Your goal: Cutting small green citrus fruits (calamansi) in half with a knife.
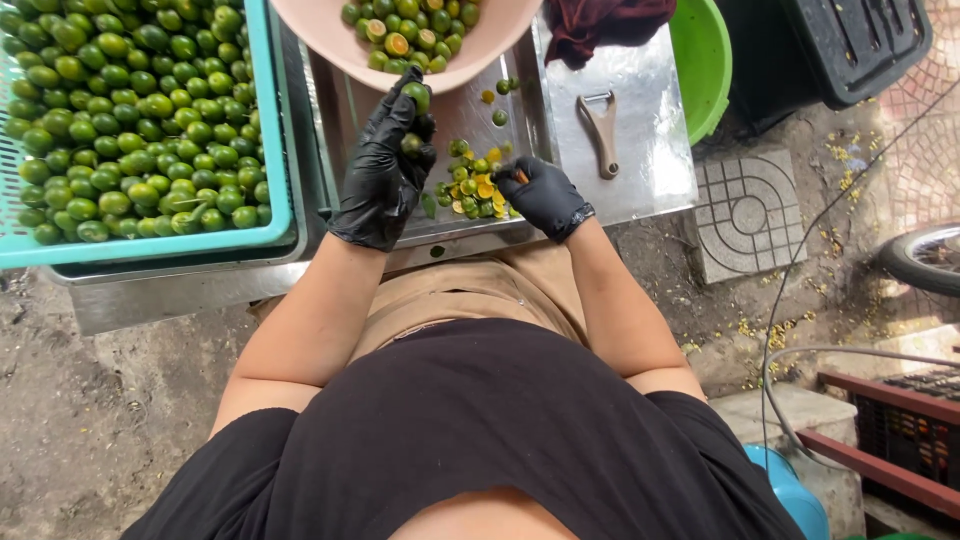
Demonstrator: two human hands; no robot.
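Left hand (pixel 383 170), black-gloved, fingers closed around small green citrus fruits: one fruit (pixel 417 96) sits pinched at the raised fingertips, just under the rim of the pink bowl (pixel 330 45), another lower against the palm. Right hand (pixel 541 194), also gloved, fingers curled narrow on a small orange-handled tool, blade not discernible. Between both hands lies a pile of cut fruit pieces (pixel 472 185) on the steel tray (pixel 650 120). A peeler (pixel 602 130) rests further right. The turquoise crate (pixel 268 150) of whole fruit stands left.
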